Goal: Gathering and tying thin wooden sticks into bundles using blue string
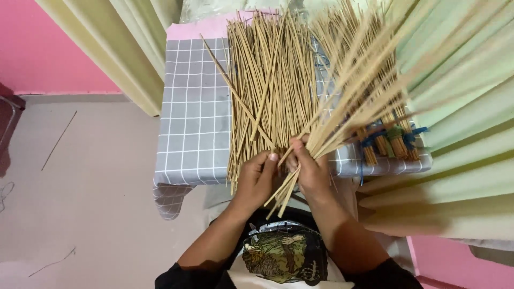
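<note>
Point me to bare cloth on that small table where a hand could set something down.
Free: the left strip of the grey checked cloth, between its left edge and the loose stick pile. Crowded: the middle under that pile; the right side under tied bundles and the fan of sticks in the right hand.

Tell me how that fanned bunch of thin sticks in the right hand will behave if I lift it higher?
The fanned sticks look long, thin and straight, so probably stiff but light. The right hand pinches them only near their lower ends, so they will likely splay further. Single sticks may slip out onto the loose pile on the grey checked cloth.
</note>
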